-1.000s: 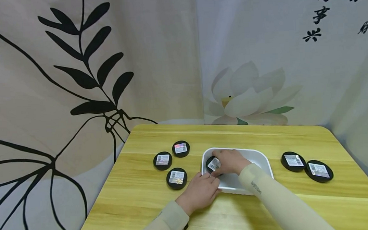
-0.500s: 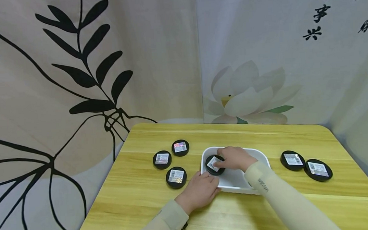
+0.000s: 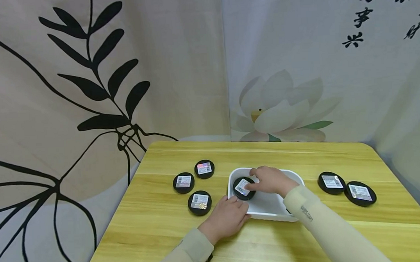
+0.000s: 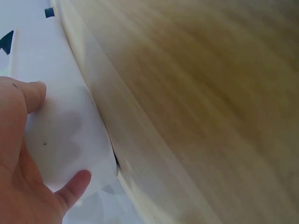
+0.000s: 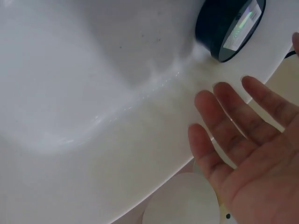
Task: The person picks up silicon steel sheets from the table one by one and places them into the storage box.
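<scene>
In the head view a white plastic tray sits mid-table. One flat round black container with a white barcode label lies in its left end. My right hand is over the tray, beside that container. In the right wrist view its fingers are loosely extended and spread, apart from the container; the thumb is mostly out of frame. My left hand holds the tray's near left corner. The left wrist view shows thumb and a finger of that hand against the tray's white wall.
Left of the tray, three like containers lie apart on the wooden table: one at the back, one at far left, one nearer. Two more, one left and one right, lie close together right of the tray.
My right hand has let go of the container and drawn slightly back to the right. The container now lies in the tray's left end. My left hand stays at the tray corner.
</scene>
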A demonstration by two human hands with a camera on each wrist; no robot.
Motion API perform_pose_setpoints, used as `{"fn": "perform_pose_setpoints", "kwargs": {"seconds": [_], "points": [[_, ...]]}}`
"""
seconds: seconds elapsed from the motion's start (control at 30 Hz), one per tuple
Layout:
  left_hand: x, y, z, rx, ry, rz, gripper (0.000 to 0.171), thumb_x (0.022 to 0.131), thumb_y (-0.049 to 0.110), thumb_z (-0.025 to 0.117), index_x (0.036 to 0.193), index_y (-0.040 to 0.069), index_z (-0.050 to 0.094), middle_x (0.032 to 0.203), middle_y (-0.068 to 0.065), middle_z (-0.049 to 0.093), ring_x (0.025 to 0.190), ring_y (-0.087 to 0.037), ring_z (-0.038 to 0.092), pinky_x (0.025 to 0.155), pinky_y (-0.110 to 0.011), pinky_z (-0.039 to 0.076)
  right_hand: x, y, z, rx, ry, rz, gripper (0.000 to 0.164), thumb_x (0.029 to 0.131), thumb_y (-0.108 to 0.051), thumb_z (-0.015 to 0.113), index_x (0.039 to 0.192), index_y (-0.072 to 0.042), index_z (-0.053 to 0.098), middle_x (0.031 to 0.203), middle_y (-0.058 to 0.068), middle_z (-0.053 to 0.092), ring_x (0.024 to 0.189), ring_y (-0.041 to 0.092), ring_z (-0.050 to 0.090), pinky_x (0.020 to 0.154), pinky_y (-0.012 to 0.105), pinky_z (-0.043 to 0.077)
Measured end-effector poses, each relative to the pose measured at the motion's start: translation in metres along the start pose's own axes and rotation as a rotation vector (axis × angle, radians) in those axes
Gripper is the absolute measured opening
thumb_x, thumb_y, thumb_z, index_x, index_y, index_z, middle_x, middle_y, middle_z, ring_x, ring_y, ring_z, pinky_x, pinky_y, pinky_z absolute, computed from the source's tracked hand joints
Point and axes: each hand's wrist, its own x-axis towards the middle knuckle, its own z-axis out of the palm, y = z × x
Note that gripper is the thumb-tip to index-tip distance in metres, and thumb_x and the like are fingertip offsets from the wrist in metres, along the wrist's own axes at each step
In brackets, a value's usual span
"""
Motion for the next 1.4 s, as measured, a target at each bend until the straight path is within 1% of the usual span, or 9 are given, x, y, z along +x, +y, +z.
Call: {"fn": "perform_pose_setpoints", "kwargs": {"seconds": [0.27,0.57,0.8,1.0,1.2,1.4], "points": [[0.000,0.001,-0.001,-0.019,-0.022,-0.013,0.028,0.106,0.047,0.042,0.102,0.024,0.057,0.104,0.011,0.069,0.093,-0.011,0.055,0.084,-0.031,0.044,-0.009,0.003,-0.006,0.040,0.027,-0.023,0.059,0.090,-0.051,0.069,0.125,-0.004,0.066,0.123,0.014,0.070,0.111,0.029,0.066,0.097,0.050,0.051],[0.000,0.000,-0.001,-0.036,-0.016,-0.018,0.029,0.107,0.047,0.041,0.104,0.024,0.059,0.103,0.011,0.069,0.093,-0.011,0.054,0.085,-0.031,0.043,-0.016,0.005,-0.013,0.088,0.014,0.018,0.057,0.092,-0.051,0.068,0.126,-0.005,0.065,0.123,0.015,0.069,0.110,0.030,0.066,0.093,0.049,0.053],[0.000,0.000,-0.001,-0.033,-0.012,-0.019,0.028,0.106,0.047,0.043,0.101,0.024,0.058,0.101,0.011,0.069,0.091,-0.011,0.054,0.083,-0.031,0.043,-0.022,0.012,-0.014,0.126,0.024,0.036,0.058,0.093,-0.052,0.067,0.127,-0.005,0.065,0.121,0.016,0.069,0.110,0.032,0.066,0.090,0.049,0.054],[0.000,0.001,-0.001,-0.025,-0.015,-0.023,0.028,0.106,0.047,0.044,0.100,0.024,0.058,0.100,0.011,0.069,0.091,-0.011,0.054,0.082,-0.031,0.043,-0.026,0.017,-0.013,0.121,0.052,0.040,0.060,0.092,-0.056,0.066,0.126,-0.006,0.066,0.120,0.015,0.069,0.108,0.030,0.067,0.089,0.049,0.054],[-0.001,0.001,-0.002,-0.014,-0.008,-0.020,0.028,0.106,0.047,0.044,0.101,0.024,0.058,0.100,0.011,0.069,0.093,-0.011,0.055,0.084,-0.031,0.044,-0.032,0.020,-0.011,0.113,0.100,0.024,0.052,0.093,-0.047,0.069,0.122,-0.005,0.067,0.113,0.013,0.071,0.104,0.029,0.067,0.089,0.049,0.054],[-0.001,0.001,-0.002,-0.004,-0.002,-0.021,0.028,0.106,0.047,0.043,0.101,0.023,0.057,0.099,0.010,0.068,0.093,-0.012,0.055,0.085,-0.032,0.043,-0.040,0.025,-0.010,0.131,0.129,0.010,0.050,0.093,-0.045,0.070,0.120,-0.003,0.068,0.111,0.015,0.071,0.102,0.029,0.066,0.089,0.051,0.053]]}}
